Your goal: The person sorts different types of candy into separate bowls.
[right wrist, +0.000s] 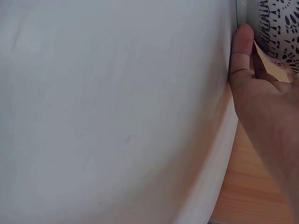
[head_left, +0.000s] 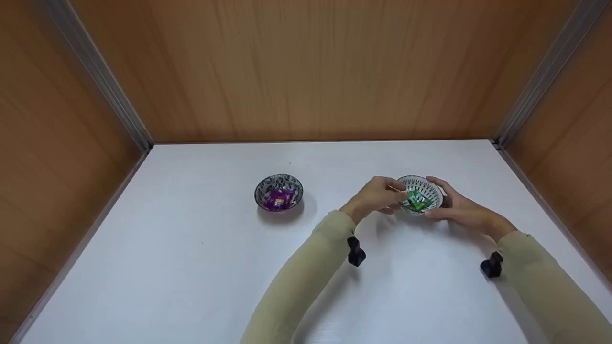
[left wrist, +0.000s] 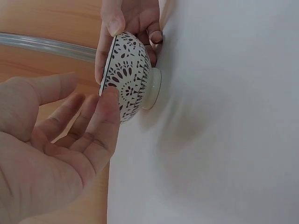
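Observation:
A white bowl with a dark leaf-like pattern (head_left: 430,187) is at the right of the table, holding small shiny green wrapped packets (head_left: 418,202). My right hand (head_left: 461,210) grips this bowl from its right side, thumb and fingers spread around its wall. On the opposite side, my left hand (head_left: 377,197) reaches the rim. In the left wrist view, the left fingers (left wrist: 100,123) are loosely bent by the bowl's wall (left wrist: 128,70), and the thumb stands apart from them. Whether the bowl's foot touches the table cannot be told.
Left of my hands stands a second bowl with a dark floral pattern (head_left: 260,193), with purple shiny packets (head_left: 278,199) inside. The white table (head_left: 191,267) is bounded by wooden panels (head_left: 306,71) at the back and both sides. Black wrist cameras (head_left: 355,252) sit on both sleeves.

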`<state>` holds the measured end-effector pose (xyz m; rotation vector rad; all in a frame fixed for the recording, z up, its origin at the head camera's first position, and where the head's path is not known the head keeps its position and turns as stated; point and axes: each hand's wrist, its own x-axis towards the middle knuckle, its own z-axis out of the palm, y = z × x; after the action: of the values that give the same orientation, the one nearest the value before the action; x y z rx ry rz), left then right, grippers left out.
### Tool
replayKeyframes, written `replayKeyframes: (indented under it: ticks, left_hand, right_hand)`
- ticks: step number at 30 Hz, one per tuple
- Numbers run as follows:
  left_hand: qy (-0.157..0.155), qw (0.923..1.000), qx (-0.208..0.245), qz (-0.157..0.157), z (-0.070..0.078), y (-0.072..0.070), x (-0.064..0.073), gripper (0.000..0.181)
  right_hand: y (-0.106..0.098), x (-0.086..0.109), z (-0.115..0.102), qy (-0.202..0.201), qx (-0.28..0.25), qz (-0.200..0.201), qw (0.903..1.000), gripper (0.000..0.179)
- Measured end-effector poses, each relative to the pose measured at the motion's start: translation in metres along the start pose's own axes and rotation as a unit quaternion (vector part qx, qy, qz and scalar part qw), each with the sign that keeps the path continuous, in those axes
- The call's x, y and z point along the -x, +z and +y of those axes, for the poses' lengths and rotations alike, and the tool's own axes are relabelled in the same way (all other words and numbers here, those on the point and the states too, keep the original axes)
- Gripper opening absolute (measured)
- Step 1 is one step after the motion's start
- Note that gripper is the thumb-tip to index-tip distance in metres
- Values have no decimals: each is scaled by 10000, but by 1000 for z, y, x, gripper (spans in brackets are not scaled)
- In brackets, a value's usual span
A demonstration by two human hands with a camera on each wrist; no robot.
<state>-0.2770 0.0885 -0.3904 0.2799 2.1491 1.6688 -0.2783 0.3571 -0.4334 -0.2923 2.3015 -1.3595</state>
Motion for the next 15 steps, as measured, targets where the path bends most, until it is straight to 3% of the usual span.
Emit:
replayKeyframes:
  ticks: [5,9,12,15]
  left_hand:
    - [618,9970,-214,-408,-5,-20,18,31]
    - [1323,9856,-967,-413,-16,-48,40,30]
    - [1942,9676,-1612,-3,-28,-77,60,30]
    - [2543,9373,-2257,764,-42,-109,84,29]
  right_hand:
    - [-3,3,-1,-53,203,199,9996,103]
    - [-5,14,1,-354,483,554,9967,100]
    - [-6,23,1,-753,1115,1013,9857,92]
    - [-6,32,0,-1072,2192,1620,9561,81]
